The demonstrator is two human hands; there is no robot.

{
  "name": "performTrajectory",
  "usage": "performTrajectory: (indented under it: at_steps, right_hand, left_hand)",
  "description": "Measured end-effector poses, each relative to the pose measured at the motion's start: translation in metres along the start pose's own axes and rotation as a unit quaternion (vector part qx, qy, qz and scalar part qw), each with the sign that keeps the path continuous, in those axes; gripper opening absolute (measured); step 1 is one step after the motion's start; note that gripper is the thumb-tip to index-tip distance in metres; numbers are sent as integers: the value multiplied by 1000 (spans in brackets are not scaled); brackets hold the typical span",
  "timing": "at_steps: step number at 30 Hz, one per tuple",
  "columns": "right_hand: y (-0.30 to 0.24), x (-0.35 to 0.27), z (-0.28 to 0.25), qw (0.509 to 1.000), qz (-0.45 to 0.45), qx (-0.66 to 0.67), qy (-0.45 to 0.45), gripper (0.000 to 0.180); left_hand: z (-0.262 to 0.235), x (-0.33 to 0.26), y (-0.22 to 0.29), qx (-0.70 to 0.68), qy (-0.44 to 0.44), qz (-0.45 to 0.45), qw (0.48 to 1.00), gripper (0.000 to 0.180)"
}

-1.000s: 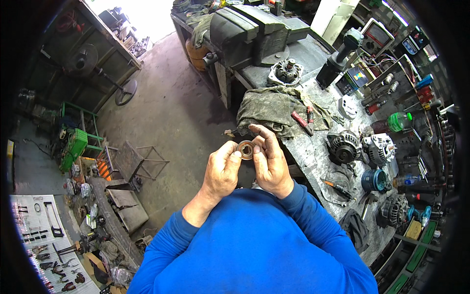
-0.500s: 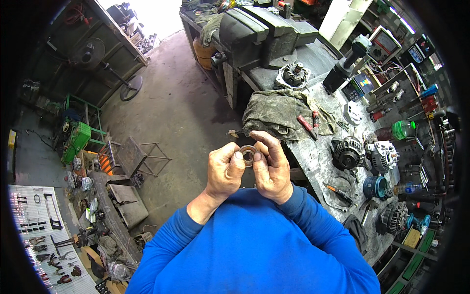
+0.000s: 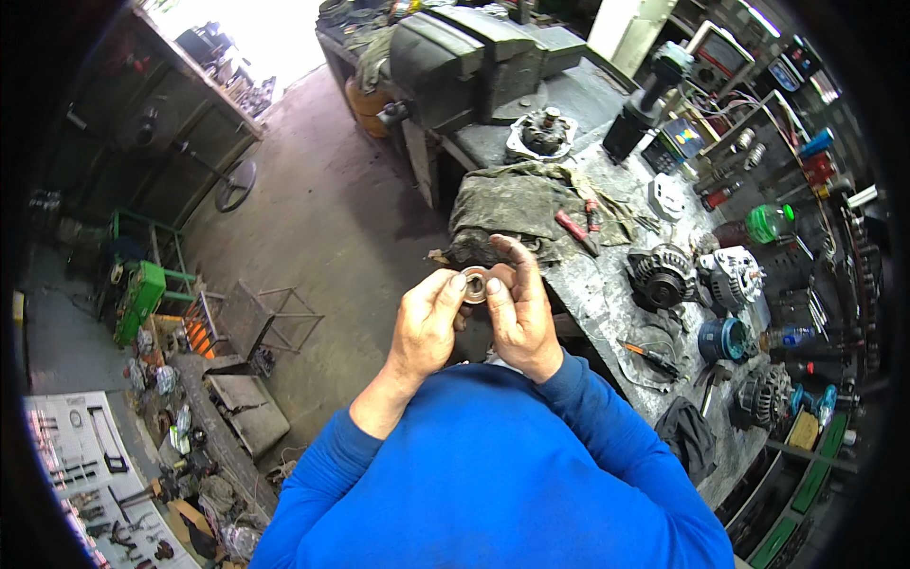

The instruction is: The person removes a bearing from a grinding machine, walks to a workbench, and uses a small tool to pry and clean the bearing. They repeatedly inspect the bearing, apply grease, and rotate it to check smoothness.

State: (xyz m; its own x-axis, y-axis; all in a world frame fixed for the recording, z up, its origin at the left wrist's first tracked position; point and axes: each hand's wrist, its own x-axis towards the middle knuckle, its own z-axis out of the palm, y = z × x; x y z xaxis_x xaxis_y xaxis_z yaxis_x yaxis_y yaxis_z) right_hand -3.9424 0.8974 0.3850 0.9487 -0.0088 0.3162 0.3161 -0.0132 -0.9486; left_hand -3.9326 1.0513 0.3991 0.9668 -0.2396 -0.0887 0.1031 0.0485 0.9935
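Observation:
A small ring-shaped ball bearing (image 3: 476, 272) is held up in front of my chest, between both hands. My left hand (image 3: 427, 318) pinches its left rim with thumb and fingers. On the other side my right hand (image 3: 519, 315) grips the right rim between thumb and curled fingers, with one finger raised away from it. The fingertips behind the ring are partly hidden. To the right lies a metal workbench (image 3: 595, 302), whose nearest part bears a crumpled, stained cloth (image 3: 507, 204).
A large bench vise (image 3: 445, 71) stands at the far end of the workbench. Red-handled pliers (image 3: 575, 230), alternators (image 3: 662, 277), a blue-green tape roll (image 3: 722, 339) and a cordless tool (image 3: 654, 100) crowd the bench. A metal stool frame (image 3: 248, 318) stands on the floor at left.
The view has shifted a little, so the bench appears further left. Both hands still hold the bearing, which has turned slightly, and the raised right finger is straighter.

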Motion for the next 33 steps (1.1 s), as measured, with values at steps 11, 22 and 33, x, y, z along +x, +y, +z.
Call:
performTrajectory:
  at_steps: [11,22,33]
  right_hand:
    - [64,36,-120,826,100,-547,-95,35]
    - [164,66,-96,801,37,-595,-50,10]
    - [144,71,-73,750,187,-632,48,33]
  left_hand:
    - [1,29,-31,-316,-62,-198,926,34]
    - [17,79,-48,-517,-111,-250,811,42]
    - [-24,167,-60,-362,-208,-319,851,40]
